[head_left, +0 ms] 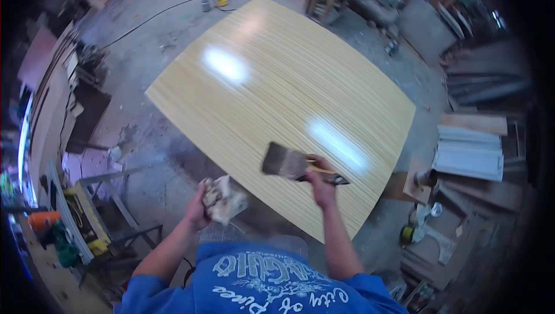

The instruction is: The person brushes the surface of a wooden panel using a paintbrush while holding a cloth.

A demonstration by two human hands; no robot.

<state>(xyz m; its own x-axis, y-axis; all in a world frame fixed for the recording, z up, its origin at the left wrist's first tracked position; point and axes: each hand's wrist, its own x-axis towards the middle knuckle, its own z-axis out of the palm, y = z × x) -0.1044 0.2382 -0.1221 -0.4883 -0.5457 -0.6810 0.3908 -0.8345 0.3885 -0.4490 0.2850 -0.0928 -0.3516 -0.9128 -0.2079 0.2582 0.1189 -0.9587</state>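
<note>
Two grips: right hand (321, 185), brush (282, 161) above near edge of panel (277, 82); left hand (198, 209), rag (227, 201). Likely coating; next needs even pressure.

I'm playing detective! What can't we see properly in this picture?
In the head view:
- What is under the striped panel: the panel covers it.
- Its stripes in the brightest patches: glare washes them out.
- Single bristles on the brush in the right hand: too blurred.
- The palm of the left hand: hidden by the crumpled cloth.
- Far ends of the stacked boards: lost in the dark right rim.
</note>
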